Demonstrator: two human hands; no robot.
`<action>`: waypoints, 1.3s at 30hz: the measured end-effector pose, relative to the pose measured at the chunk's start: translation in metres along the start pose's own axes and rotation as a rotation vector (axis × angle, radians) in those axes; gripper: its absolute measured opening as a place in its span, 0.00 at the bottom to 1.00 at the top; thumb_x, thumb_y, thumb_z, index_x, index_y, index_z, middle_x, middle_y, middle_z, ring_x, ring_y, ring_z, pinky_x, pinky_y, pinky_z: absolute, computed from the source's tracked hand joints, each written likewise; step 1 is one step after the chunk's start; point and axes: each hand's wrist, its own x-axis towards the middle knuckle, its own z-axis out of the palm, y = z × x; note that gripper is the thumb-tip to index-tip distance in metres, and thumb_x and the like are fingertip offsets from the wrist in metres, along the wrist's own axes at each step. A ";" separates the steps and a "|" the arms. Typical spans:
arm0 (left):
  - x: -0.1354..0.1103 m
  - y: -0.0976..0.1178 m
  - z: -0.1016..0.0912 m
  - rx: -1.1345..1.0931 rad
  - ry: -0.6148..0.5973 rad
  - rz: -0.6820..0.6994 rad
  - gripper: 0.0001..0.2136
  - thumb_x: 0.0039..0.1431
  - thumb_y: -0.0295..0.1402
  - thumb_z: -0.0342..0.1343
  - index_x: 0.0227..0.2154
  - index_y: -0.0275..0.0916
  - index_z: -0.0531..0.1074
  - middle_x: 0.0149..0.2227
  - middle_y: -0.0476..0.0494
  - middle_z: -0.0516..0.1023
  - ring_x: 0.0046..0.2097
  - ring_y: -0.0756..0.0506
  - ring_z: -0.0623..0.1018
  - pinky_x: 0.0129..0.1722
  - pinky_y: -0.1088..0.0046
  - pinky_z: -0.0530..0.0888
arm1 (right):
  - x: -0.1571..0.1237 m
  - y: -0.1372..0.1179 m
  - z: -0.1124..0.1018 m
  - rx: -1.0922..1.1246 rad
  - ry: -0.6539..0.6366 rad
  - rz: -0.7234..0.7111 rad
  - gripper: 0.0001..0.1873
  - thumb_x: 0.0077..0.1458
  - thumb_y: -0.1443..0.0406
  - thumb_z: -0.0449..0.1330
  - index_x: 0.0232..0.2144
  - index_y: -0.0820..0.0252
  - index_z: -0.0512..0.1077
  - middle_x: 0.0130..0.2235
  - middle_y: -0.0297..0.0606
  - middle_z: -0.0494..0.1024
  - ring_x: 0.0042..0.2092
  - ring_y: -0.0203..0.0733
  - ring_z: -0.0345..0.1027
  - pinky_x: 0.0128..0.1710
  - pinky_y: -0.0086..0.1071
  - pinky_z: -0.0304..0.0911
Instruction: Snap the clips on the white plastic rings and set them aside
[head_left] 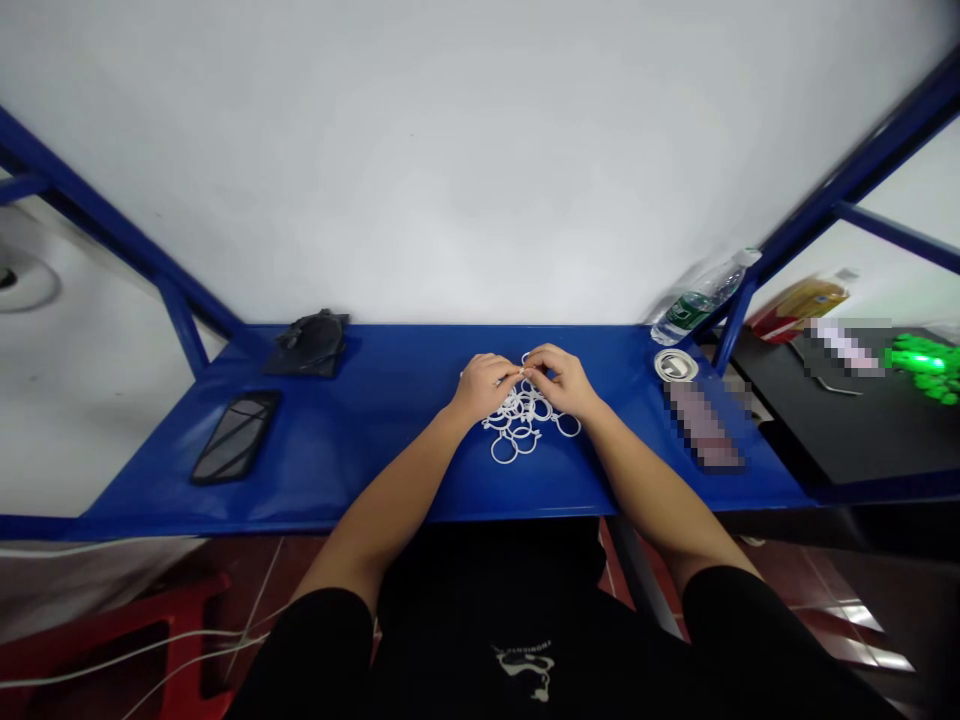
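Over the middle of the blue table [390,440], my left hand [480,386] and my right hand [564,382] meet with fingertips pinched together. Between them is a white curtain ring [524,357], its loop showing just above the fingers. The small joint where both hands grip it is mostly covered by the fingertips. Right below lies a loose heap of several white curtain rings [517,408], thin plastic loops with small tabs. Some rings overlap, and one sits out to the right beside my right wrist.
To the left lie a dark phone [235,438] and a crumpled black plastic bag [309,345]. At the right are a water bottle [701,305] leaning at the back, a coiled white cable [675,366] and a blurred-out item [705,425]. Blue metal posts [184,320] frame the table.
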 end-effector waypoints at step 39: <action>0.000 -0.005 -0.003 0.032 -0.075 -0.205 0.06 0.68 0.35 0.62 0.42 0.43 0.82 0.43 0.45 0.86 0.46 0.43 0.83 0.52 0.59 0.75 | -0.008 0.071 -0.015 -0.542 -0.167 0.245 0.13 0.67 0.59 0.60 0.42 0.58 0.83 0.40 0.45 0.85 0.43 0.50 0.77 0.49 0.42 0.70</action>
